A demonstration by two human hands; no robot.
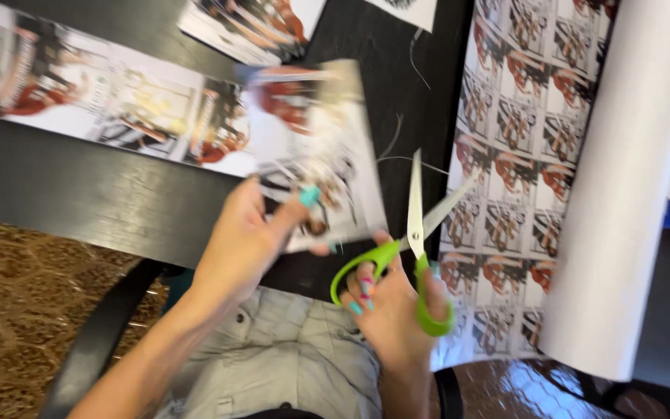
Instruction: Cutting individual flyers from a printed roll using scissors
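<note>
Green handles: my right hand [393,306] grips a pair of scissors [412,248] by its lime-green loops, fingers threaded through, low in the centre of the frame.
Blades: I see the two steel blades spread apart, one pointing straight up the frame, the other angled to the upper right over the patterned paper.
Left hand: my left hand [246,237] pinches a printed sheet [316,151] at its lower edge, thumb on top with a teal nail, fingers underneath.
Sheet position: the sheet is lifted off the worktop [87,190] and blurred, centre of the frame, just left of the scissors; its lower right corner lies close to the blades, though I cannot tell if they touch.
Long strip: a long printed strip [94,101] runs from the upper left toward the centre, lying flat on the dark worktop and passing behind the held sheet.
Other prints: another printed piece [250,27] sits at the top centre.
Wrapping roll: a roll of patterned paper [521,147] lies unrolled on the right, its repeated red and black figures facing up, with the white rolled part [630,194] slanting down the far right.
Threads: thin paper slivers [397,147] lie on the worktop above the blades.
Below: I see grey shorts [288,357] at the bottom centre and patterned brown floor [17,310] at the lower left.
</note>
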